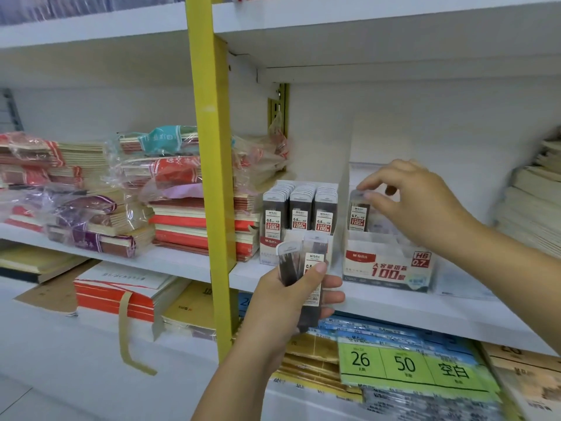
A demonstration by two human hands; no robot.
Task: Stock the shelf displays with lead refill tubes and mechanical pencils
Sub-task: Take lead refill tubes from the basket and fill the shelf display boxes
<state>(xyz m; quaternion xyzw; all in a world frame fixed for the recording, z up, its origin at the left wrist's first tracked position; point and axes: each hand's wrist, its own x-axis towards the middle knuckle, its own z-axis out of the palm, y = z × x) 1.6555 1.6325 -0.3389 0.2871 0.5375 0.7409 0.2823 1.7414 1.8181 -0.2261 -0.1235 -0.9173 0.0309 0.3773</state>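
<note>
Two display boxes stand side by side near the front edge of the white shelf [425, 311]. The left display box [269, 253] is white card with a red label. It holds three rows of lead refill tubes [300, 205], packed upright from front to back. Each is a flat, clear plastic case with dark leads inside and a white-and-red label marked 0.5. The right display box [388, 270] is clear plastic with a printed front reading HB 0.7, and a single 0.7 tube [358, 217] stands upright at its front left corner.

The right hand [422, 205] hangs over that box. Its thumb and forefinger pinch the pale cap of the 0.7 tube, and the other fingers are curled loosely behind.

The left hand [288, 305] is out in front of the shelf's front edge, just below the left display box. It grips two tubes [312, 262], thumb pressed across their fronts. They tilt slightly, and one label reads 0.5.

A yellow upright [212, 165] of painted metal rises at the shelf's left end. Left of it lie stacks of notebooks [194, 229], some in crinkled clear wrap. Below the shelf sit flat packs [406, 364] with green labels reading 26 and 50.
</note>
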